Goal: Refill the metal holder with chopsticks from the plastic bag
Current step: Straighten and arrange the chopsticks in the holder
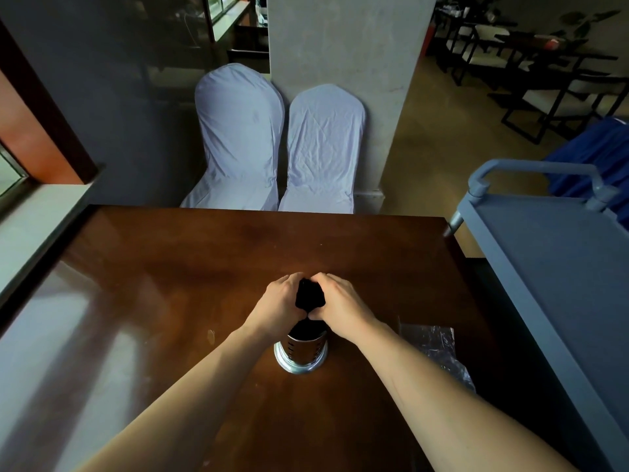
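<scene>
A perforated metal holder (301,353) with a flared shiny base stands upright on the brown table (190,267), near its front middle. A bundle of black chopsticks (309,295) rises out of its mouth. My left hand (279,303) and my right hand (340,306) wrap around the bundle from either side, just above the holder's rim, thumbs meeting in front. The clear plastic bag (434,347) lies flat and crumpled on the table to the right of the holder, under my right forearm. Whether anything is left inside the bag I cannot tell.
Two chairs in white covers (238,137) (323,148) stand against a pillar beyond the table's far edge. A grey service cart (551,267) with a handle sits close to the table's right side. A window ledge (37,226) runs along the left.
</scene>
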